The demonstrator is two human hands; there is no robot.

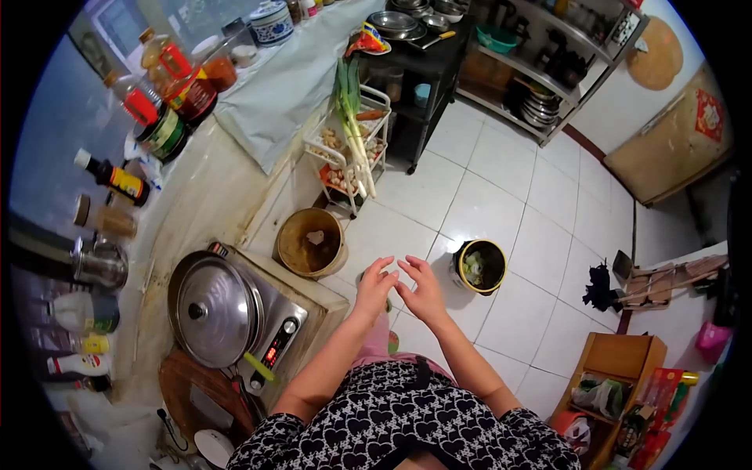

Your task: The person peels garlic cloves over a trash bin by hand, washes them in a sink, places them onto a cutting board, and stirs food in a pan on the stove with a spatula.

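Note:
Both of my hands are raised in front of my body over the tiled floor, fingertips close together. My left hand (375, 290) has its fingers apart and holds nothing. Beside it, my right hand (421, 290) is also spread, with nothing in it. Just right of my right hand, a bin with a yellow rim (465, 276) stands on the floor with green scraps inside. To the left of my hands is a round brown bucket (288, 249). A lidded pan (213, 312) rests on a cooker (276, 321) with a lit red display.
A white rack (312, 146) holds leeks (354, 129) and other vegetables. Sauce bottles (168, 129) line the left ledge. A black shelf (427, 90) and a metal shelf (540, 70) stand ahead. At lower right is a wooden cabinet (619, 352); a cutting board (196, 384) lies lower left.

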